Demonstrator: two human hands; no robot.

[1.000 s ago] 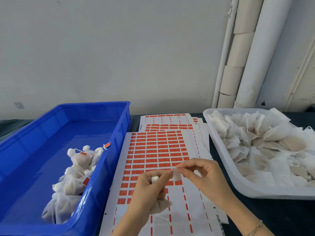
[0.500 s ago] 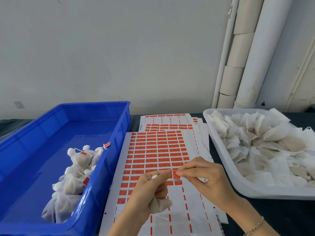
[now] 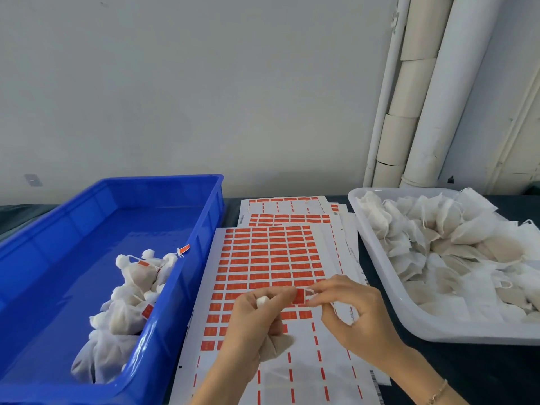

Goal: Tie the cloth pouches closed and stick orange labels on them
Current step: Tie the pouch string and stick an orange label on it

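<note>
Left hand (image 3: 257,320) – fingers curled round one cloth pouch (image 3: 274,347). Its gathered neck pokes out above my thumb and its body bulges below my palm. I hold it over the label sheet (image 3: 263,258), towards the near edge of the table (image 3: 467,369).

Right hand (image 3: 350,314) – thumb and forefinger pinch an orange label (image 3: 298,296) by its right end. A short loop of white string (image 3: 311,291) shows at that pinch. The label sits between the fingertips of both hands, touching my left forefinger. A thin bracelet (image 3: 436,393) is on the right wrist.

Label sheet: rows of orange labels fill its far part, and the near rows are mostly peeled. More sheets lie fanned out under it, reaching to the far edge.

Blue bin (image 3: 204,229) along the left edge: tied pouches (image 3: 128,290) are heaped against its right wall, several with orange labels visible.

White tray (image 3: 380,273) along the right edge holds a loose pile of untied pouches (image 3: 453,244).
</note>
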